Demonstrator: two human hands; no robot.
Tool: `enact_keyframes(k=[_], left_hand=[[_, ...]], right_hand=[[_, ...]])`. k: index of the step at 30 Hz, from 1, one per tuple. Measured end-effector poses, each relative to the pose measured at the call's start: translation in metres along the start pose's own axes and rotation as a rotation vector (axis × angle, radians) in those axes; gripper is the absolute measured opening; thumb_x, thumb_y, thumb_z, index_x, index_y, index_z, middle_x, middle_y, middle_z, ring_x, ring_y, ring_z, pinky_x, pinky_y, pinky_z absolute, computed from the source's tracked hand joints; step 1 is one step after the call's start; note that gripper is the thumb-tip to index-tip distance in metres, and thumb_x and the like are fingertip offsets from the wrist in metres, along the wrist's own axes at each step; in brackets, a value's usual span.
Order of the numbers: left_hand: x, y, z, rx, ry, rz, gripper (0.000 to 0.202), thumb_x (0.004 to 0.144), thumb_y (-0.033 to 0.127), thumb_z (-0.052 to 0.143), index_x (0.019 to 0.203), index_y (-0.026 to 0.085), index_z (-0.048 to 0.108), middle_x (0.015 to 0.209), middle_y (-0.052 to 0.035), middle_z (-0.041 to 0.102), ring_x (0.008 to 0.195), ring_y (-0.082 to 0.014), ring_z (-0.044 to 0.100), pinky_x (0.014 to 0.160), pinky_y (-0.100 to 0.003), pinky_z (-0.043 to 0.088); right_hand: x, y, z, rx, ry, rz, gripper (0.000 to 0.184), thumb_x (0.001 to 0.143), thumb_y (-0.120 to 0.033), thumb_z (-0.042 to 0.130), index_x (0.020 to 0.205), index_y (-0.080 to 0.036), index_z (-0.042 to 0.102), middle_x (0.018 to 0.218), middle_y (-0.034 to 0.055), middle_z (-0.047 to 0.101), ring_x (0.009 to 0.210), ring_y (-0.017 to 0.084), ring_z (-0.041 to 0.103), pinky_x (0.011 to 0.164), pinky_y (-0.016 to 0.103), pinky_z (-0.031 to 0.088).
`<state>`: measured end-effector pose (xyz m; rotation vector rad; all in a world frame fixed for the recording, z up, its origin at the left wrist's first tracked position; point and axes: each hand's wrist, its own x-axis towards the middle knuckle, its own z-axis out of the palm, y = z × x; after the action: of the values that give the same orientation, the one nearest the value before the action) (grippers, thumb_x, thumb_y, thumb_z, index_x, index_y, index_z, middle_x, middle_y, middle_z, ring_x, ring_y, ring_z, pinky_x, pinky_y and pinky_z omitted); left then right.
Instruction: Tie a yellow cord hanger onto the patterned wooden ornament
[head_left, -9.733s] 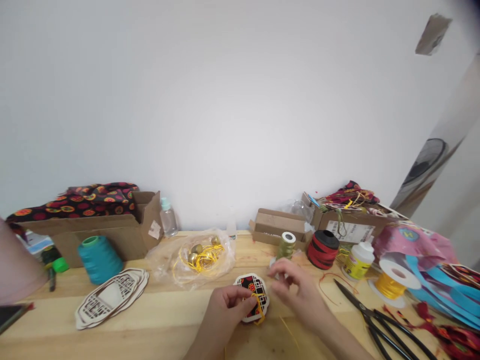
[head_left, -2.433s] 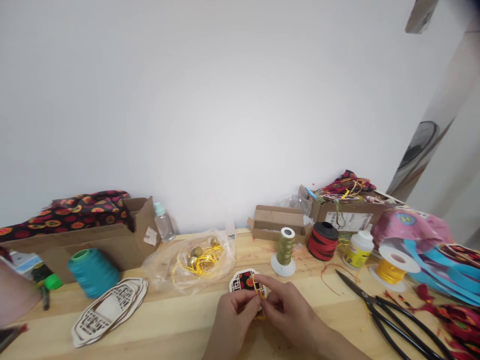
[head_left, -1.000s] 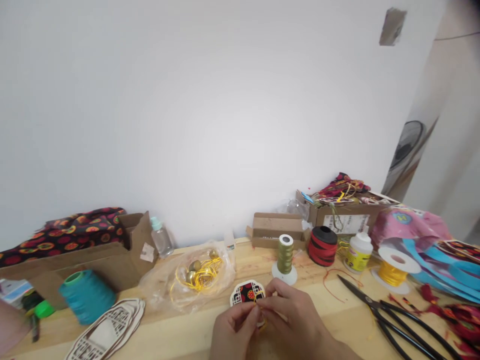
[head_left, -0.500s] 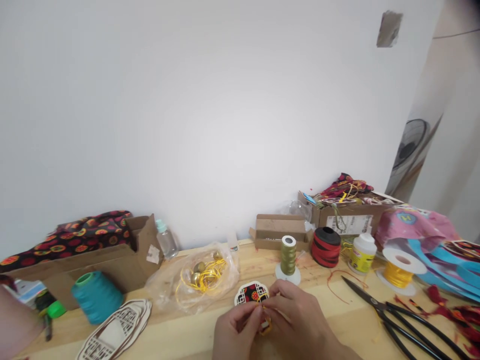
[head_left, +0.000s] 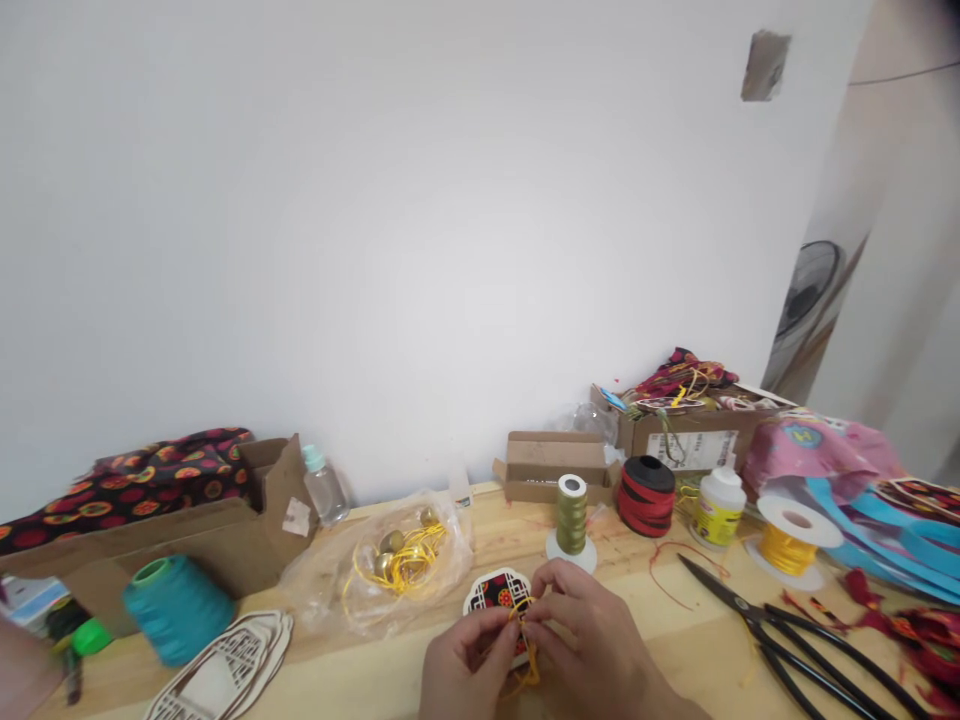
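Note:
Low in the middle of the head view, my left hand (head_left: pixel 469 665) and my right hand (head_left: pixel 589 640) meet with fingertips pinched on a thin yellow cord (head_left: pixel 531 660). Under and behind the fingers lies a small lattice-cut wooden ornament (head_left: pixel 495 588), pale-rimmed, with black and red patterned fabric inside it. Its lower part is mostly hidden by my hands. A loop of the cord crosses the ornament's face and more hangs below the fingertips. Just beyond my right hand stands an olive thread spool (head_left: pixel 571 520).
On the left are a teal thread cone (head_left: pixel 178 608), lattice wooden cutouts (head_left: pixel 225 670) and a cardboard box (head_left: pixel 187 560) with fabric. A plastic bag (head_left: pixel 405 570) holds bells and yellow cord. To the right lie black scissors (head_left: pixel 757 615), a glue bottle (head_left: pixel 718 508) and a yellow cord spool (head_left: pixel 789 545).
The view has turned slightly, so most things sit a little further left. My hands stay pinched together, and a cord loop now shows more clearly above the fingertips.

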<state>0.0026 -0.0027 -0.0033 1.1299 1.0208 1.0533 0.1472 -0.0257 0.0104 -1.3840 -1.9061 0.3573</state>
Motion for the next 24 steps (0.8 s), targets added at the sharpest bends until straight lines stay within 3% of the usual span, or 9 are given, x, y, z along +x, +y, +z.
enact_keyframes(k=[8,12,17,24], left_hand=[[0.001,0.004,0.002,-0.020,0.002,0.036,0.020,0.050,0.028,0.071,0.064,0.014,0.068,0.064,-0.0046,0.070,0.060,-0.0174,0.063,0.057,-0.021,0.051],[0.002,0.008,0.003,-0.078,0.066,0.041,0.024,0.046,0.026,0.073,0.066,0.014,0.066,0.063,-0.0040,0.070,0.061,-0.0178,0.063,0.055,-0.022,0.052],[0.003,0.011,0.002,0.002,0.109,0.070,0.026,0.048,0.027,0.072,0.069,0.015,0.065,0.067,-0.0044,0.069,0.066,-0.0196,0.063,0.057,-0.023,0.053],[0.001,0.008,0.005,0.019,0.058,0.056,0.028,0.052,0.025,0.069,0.077,0.015,0.060,0.062,-0.0034,0.068,0.062,-0.0182,0.063,0.058,-0.024,0.052]], right_hand=[[-0.001,0.001,0.001,0.087,-0.012,0.026,0.017,0.075,-0.016,0.048,0.077,-0.024,0.063,0.080,0.0001,0.055,0.073,0.011,0.052,0.062,0.019,0.039],[0.001,0.001,0.004,0.158,-0.023,0.031,0.018,0.076,-0.017,0.047,0.077,-0.022,0.063,0.079,0.0008,0.054,0.071,0.012,0.052,0.060,0.019,0.039],[0.002,-0.001,0.005,0.243,-0.014,0.069,0.019,0.077,-0.018,0.047,0.072,-0.021,0.065,0.078,0.0014,0.054,0.071,0.012,0.051,0.058,0.020,0.039],[0.003,0.000,0.007,0.461,0.018,0.121,0.017,0.075,-0.025,0.052,0.068,-0.018,0.066,0.077,0.0032,0.052,0.073,0.014,0.052,0.063,0.023,0.041]])
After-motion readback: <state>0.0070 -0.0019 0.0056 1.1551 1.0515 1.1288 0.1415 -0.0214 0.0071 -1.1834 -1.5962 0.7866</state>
